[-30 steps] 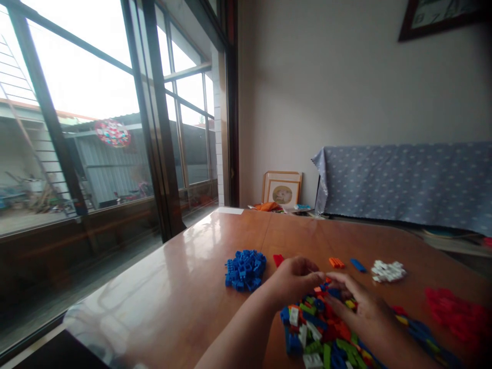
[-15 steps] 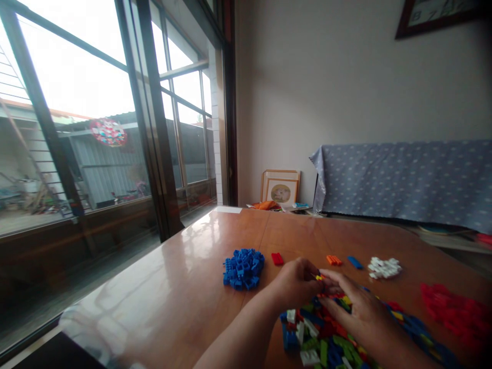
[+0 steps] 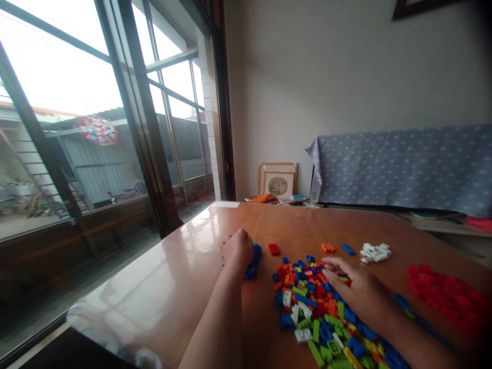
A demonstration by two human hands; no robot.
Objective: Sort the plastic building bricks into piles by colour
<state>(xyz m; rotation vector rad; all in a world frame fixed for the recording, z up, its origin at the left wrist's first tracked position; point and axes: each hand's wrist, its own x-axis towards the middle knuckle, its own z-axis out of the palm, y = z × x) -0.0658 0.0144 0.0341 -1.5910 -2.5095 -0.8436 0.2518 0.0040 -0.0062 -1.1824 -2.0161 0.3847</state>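
Observation:
My left hand (image 3: 237, 251) is over the blue brick pile (image 3: 253, 262), covering most of it. Its fingers are curled in, and what they hold, if anything, is hidden. At the right edge of a mixed heap of toy building bricks (image 3: 303, 297), my right hand (image 3: 351, 277) reaches in with fingers stretched and thumb a little apart. No brick shows in its grasp. Orange, blue, green, white, red and yellow pieces make up the heap.
Behind the heap lie a red brick (image 3: 274, 249), an orange brick (image 3: 328, 248) and a blue brick (image 3: 348, 249). White bricks (image 3: 375, 252) and red bricks (image 3: 448, 294) form piles at the right. A window wall (image 3: 130, 102) borders the table (image 3: 184, 287) on the left.
My left hand has moved left from the mixed heap to the blue pile. My right hand stays by the heap, now apart from the left. The view has shifted slightly.

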